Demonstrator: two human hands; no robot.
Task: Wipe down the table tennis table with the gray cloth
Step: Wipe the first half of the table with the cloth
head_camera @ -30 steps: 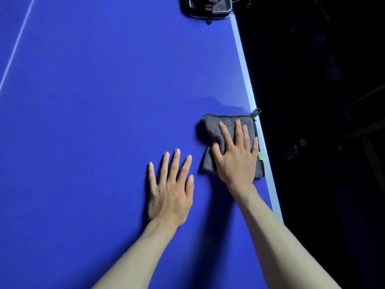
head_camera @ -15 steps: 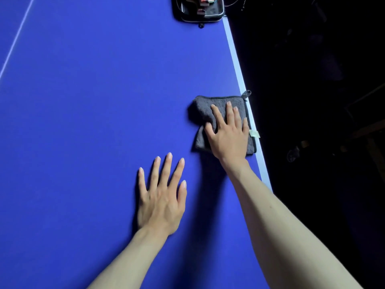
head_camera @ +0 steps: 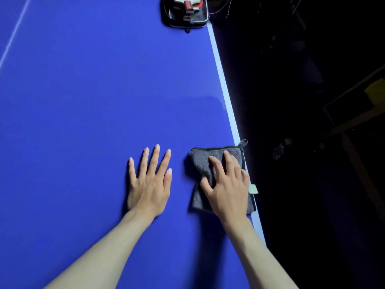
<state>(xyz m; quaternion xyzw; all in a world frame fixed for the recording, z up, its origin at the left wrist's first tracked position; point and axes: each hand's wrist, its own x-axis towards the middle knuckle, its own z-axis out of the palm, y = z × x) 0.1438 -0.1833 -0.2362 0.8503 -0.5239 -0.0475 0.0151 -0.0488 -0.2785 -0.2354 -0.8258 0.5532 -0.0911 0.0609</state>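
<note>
The folded gray cloth (head_camera: 201, 163) lies on the blue table tennis table (head_camera: 93, 101), right against its white right edge line. My right hand (head_camera: 227, 188) presses down on the cloth with spread fingers and covers most of it. My left hand (head_camera: 150, 182) rests flat on the bare table just left of the cloth, fingers straight and apart. A small loop and a pale tag stick out from the cloth's right side.
A black case (head_camera: 186, 13) holding red and black paddles sits at the far right corner of the table. A white line (head_camera: 14, 36) runs along the far left. Beyond the right edge the room is dark, with dim furniture (head_camera: 354, 113).
My right hand has slid the cloth back toward me along the right edge after pushing it away. My left hand has stayed flat on the table.
</note>
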